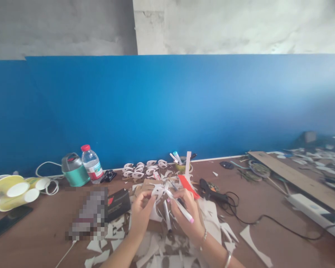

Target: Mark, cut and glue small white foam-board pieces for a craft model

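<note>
My left hand [142, 210] is closed in a pinch on a small white paper cutout [157, 192], holding it above the scrap-covered table. In my right hand [187, 212] is a white marker pen [184, 210] with a pink end, its other end pointing at the cutout. Whether the tip touches the paper is too small to tell. Below and between the hands lies another white marker [167, 216] with a dark end. Several similar leaf-shaped white cutouts with dark spots [137, 174] stand in rows beyond my left hand. An orange-red piece [188, 186] lies just past my right hand.
A cup of pens [181, 166] stands at the back. Right of my hands are a black glue gun [212, 191], its cord and a power strip [315, 216]. To the left are a black box [118, 204], a water bottle [92, 165] and paper cups [18, 190]. White scraps [255, 245] litter the table.
</note>
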`<action>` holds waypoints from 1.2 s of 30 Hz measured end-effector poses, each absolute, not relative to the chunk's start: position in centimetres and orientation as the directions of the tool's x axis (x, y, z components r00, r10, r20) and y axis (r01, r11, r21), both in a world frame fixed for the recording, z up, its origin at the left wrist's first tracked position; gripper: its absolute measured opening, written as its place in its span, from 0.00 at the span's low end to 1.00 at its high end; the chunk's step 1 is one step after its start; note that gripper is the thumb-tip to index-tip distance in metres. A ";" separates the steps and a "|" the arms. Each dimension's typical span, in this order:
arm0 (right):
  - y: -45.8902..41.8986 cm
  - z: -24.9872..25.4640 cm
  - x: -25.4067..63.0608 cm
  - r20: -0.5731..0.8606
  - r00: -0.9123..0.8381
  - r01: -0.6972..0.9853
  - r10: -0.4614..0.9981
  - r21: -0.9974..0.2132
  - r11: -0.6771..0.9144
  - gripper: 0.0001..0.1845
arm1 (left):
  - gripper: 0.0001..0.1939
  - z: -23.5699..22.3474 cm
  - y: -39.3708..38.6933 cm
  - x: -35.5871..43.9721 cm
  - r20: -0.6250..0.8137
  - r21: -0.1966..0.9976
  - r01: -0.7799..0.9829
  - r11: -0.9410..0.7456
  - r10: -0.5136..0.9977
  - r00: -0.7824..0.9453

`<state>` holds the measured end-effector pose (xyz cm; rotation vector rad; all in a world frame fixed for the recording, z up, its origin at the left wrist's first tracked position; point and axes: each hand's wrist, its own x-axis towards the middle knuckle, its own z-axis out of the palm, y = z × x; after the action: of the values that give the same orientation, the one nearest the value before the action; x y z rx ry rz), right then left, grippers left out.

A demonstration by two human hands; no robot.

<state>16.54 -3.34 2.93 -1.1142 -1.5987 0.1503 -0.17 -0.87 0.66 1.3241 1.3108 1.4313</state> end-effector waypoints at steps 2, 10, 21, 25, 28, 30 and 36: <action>-3.3 3.0 16.5 0.703 0.066 0.568 0.708 -0.610 0.553 0.05 | 0.19 0.6 -0.9 -0.2 0.184 0.981 0.085 -0.172 0.969 -0.165; -3.2 2.9 16.6 0.702 0.076 0.568 0.708 -0.614 0.548 0.06 | 0.19 0.1 -0.7 -0.3 0.171 0.985 0.052 -0.165 0.975 -0.141; -3.3 2.7 16.5 0.691 0.059 0.578 0.720 -0.612 0.540 0.04 | 0.19 0.5 -0.9 -0.3 0.198 0.980 0.057 -0.191 0.966 -0.166; -3.3 2.9 16.5 0.684 0.078 0.575 0.726 -0.625 0.527 0.05 | 0.18 0.4 -0.9 -0.3 0.164 0.986 0.051 -0.158 0.976 -0.141; -3.4 3.0 16.5 0.676 0.064 0.583 0.734 -0.622 0.523 0.05 | 0.17 0.2 -0.9 -0.3 0.151 0.988 0.048 -0.146 0.981 -0.124; -3.4 3.0 16.4 0.676 0.060 0.583 0.734 -0.621 0.524 0.05 | 0.18 0.2 -0.8 -0.3 0.142 0.990 0.041 -0.138 0.982 -0.124; -3.4 2.8 16.5 0.678 0.067 0.572 0.732 -0.627 0.529 0.05 | 0.19 0.3 -0.9 -0.3 0.160 0.987 0.053 -0.154 0.978 -0.133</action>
<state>16.54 -3.35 2.82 -1.1359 -1.6066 0.1720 -0.31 -0.88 0.34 1.2898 1.2639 1.4097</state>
